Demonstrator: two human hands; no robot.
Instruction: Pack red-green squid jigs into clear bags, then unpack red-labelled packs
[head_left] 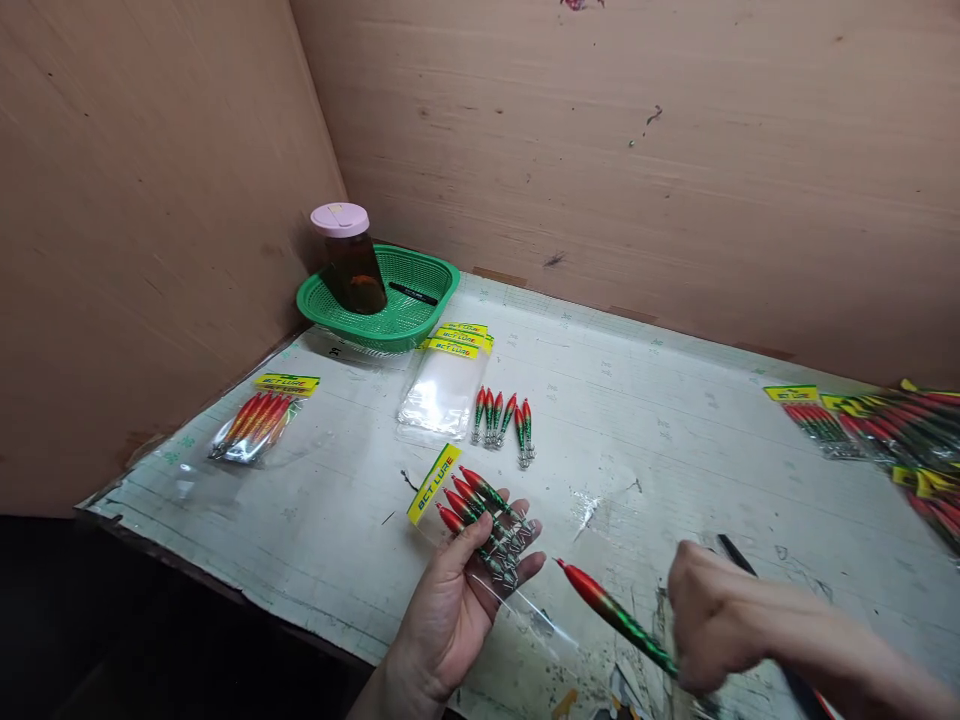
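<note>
My left hand [454,610] is closed on a clear plastic bag with a yellow "BCT LURE" header [433,484]. Several red and green fishing lures [469,500] lie side by side in it, hooks toward my fingers. To the right, my right hand [712,615] grips a single red and green lure [615,612] by its hook end; the red tip points at the bag. Motion blurs this hand a little, and its fingertips are hidden. Beyond my left hand, several loose lures [495,418] rest on the table beside a stack of clear bags [442,390].
A green basket [420,335] at the back left holds a pink-lidded jar [352,260] and a black pen-like item [412,293]. Packed orange lures [259,420] lie left; filled packs [817,425] pile up right. A dark tool [735,553] lies behind my right hand.
</note>
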